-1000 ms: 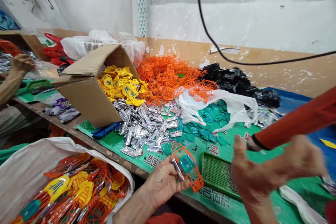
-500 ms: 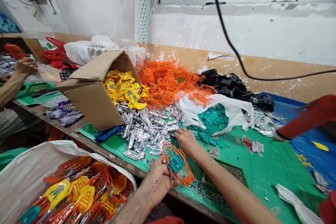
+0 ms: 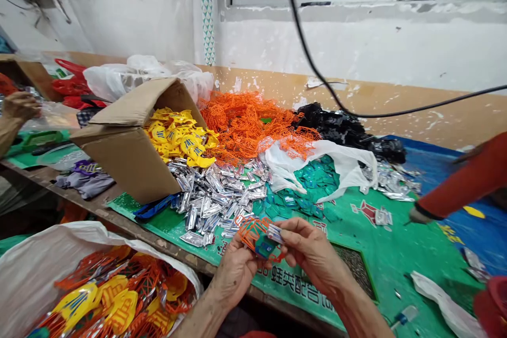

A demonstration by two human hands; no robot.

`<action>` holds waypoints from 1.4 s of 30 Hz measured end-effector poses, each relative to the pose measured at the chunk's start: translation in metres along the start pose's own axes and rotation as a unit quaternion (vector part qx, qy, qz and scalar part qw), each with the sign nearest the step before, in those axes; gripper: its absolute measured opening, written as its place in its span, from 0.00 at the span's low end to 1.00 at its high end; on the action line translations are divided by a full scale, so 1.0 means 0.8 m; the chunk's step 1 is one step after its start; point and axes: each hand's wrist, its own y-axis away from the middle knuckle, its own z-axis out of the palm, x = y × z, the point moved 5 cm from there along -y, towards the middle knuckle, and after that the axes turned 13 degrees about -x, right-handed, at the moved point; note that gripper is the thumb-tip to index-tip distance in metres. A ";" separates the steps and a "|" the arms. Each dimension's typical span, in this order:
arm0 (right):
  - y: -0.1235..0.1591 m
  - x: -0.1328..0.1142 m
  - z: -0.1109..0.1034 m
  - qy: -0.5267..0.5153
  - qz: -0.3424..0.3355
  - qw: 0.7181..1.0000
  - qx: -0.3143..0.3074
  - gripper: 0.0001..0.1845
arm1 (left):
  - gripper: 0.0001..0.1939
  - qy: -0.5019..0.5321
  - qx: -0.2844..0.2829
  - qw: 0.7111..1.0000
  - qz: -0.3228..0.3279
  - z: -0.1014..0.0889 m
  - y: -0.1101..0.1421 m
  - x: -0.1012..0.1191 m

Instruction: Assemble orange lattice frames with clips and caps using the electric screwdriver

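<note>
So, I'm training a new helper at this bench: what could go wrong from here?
The thin orange plastic lattice frame held in the left hand could bend or snap under pressure. The small silver piece pinched in the right hand might slip into the nearby heap of silver pieces and get lost. A co-worker's red sleeve beside the green mat could perhaps bump the work.

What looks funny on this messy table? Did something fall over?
The cardboard box is tipped on its side. Yellow pieces are spilling out of its open end toward the orange pile, so it looks knocked over.
</note>
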 end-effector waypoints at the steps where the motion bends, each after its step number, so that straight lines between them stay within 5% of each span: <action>1: 0.002 0.001 0.001 -0.031 0.004 1.000 0.006 0.20 | 0.10 -0.008 -0.005 1.000 0.004 0.002 0.000 0.000; 7: 0.003 -0.002 -0.002 -0.102 0.013 0.995 -0.005 0.18 | 0.08 -0.064 -0.034 0.997 -0.005 0.010 0.004 -0.001; 10: 0.005 0.002 -0.007 -0.097 0.000 0.995 -0.006 0.20 | 0.08 -0.145 -0.005 0.989 -0.015 0.005 0.006 0.001; 14: 0.008 0.011 -0.013 -0.086 -0.024 0.996 0.017 0.20 | 0.27 -0.280 0.104 0.954 0.016 -0.008 0.016 0.020; 16: 0.009 0.015 -0.013 -0.080 -0.027 0.996 0.028 0.20 | 0.33 -0.354 0.114 0.926 0.058 -0.003 0.024 0.035; 20: 0.009 0.019 -0.010 -0.073 -0.026 0.997 0.028 0.20 | 0.29 -0.458 -0.003 0.882 0.106 0.032 0.030 0.057; 25: 0.012 0.021 -0.007 -0.067 -0.022 0.997 0.012 0.20 | 0.28 -0.531 -0.131 0.837 -0.017 0.055 0.019 0.047; 28: 0.015 0.024 -0.008 -0.038 -0.032 0.999 0.001 0.19 | 0.21 -0.518 -0.173 0.837 -0.021 0.057 0.014 0.038; 31: 0.022 0.017 -0.007 0.076 -0.100 0.992 0.008 0.13 | 0.15 -0.448 -0.165 0.878 -0.045 0.050 0.012 0.029; 33: 0.033 0.002 -0.001 0.221 -0.193 0.955 0.047 0.07 | 0.15 -0.367 -0.151 0.914 -0.081 0.045 0.013 0.022; 36: 0.054 -0.018 0.017 0.425 -0.325 0.837 0.117 0.06 | 0.20 -0.254 -0.151 0.949 -0.105 0.045 0.015 0.017; 39: 0.066 -0.023 0.031 0.521 -0.376 0.749 0.163 0.09 | 0.18 -0.199 -0.173 0.960 -0.096 0.049 0.017 0.016; 42: 0.073 -0.021 0.035 0.564 -0.388 0.701 0.201 0.11 | 0.13 -0.234 -0.156 0.957 -0.072 0.048 0.016 0.017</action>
